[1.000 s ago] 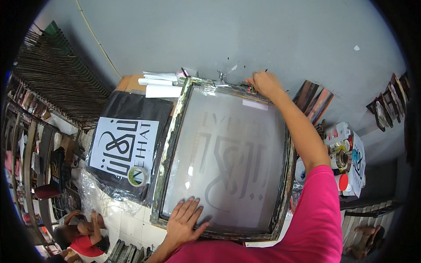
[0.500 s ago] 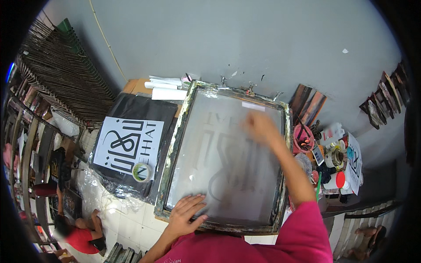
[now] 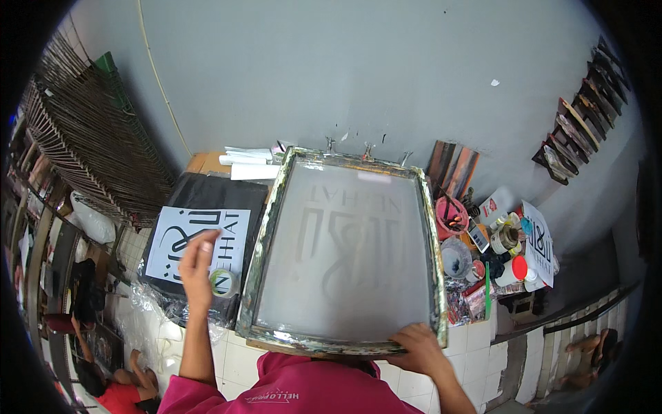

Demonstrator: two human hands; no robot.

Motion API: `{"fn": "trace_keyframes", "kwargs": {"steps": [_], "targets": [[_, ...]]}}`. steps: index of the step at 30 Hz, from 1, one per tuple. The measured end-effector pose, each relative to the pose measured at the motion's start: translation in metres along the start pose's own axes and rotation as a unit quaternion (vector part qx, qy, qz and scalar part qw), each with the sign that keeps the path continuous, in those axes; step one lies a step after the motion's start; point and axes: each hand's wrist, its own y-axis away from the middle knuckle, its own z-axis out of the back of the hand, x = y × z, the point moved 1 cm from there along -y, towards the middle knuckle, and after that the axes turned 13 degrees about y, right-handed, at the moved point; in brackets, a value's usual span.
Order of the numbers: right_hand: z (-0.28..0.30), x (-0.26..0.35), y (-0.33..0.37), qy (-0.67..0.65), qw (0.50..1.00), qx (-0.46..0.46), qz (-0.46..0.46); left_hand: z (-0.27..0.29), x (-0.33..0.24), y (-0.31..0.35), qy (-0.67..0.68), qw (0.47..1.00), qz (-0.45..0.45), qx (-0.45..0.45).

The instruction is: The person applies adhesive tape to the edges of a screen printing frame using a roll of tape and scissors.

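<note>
A large screen-printing frame (image 3: 265,228) with grey mesh and a faint mirrored design lies in front of me, its far edge held by clamps at the wall. My right hand (image 3: 414,346) grips its near edge at the right corner. My left hand (image 3: 196,265) is off the frame to the left, fingers loosely extended and holding nothing. It hovers over a white print (image 3: 176,241) on black fabric (image 3: 207,193), right beside a roll of tape (image 3: 223,282).
Paint pots, a pink bowl (image 3: 452,214), bottles and rags (image 3: 507,255) crowd the right of the tiled bench. Paper rolls (image 3: 252,162) lie at the far left corner. A stack of racks (image 3: 89,159) stands on the left. A person in red (image 3: 114,393) sits low at left.
My right hand came back from the frame's far corner across the mesh to its near edge. My left hand left the near edge and moved left over the printed fabric.
</note>
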Motion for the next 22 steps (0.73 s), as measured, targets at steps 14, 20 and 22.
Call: {"fn": "trace_keyframes", "kwargs": {"steps": [14, 20, 22], "targets": [[0.282, -0.027, -0.231, 0.366, 0.722, -0.587, 0.005, 0.022, -0.006, 0.02, 0.076, 0.992, 0.051, -0.083], [0.334, -0.107, -0.398, 0.41, 0.724, -0.543, -0.113, -0.002, 0.038, 0.109, -0.168, 0.979, 0.112, 0.026], [0.323, -0.102, -0.439, 0.399, 0.745, -0.523, -0.111, -0.009, 0.031, 0.135, -0.204, 0.974, 0.089, 0.04]]}}
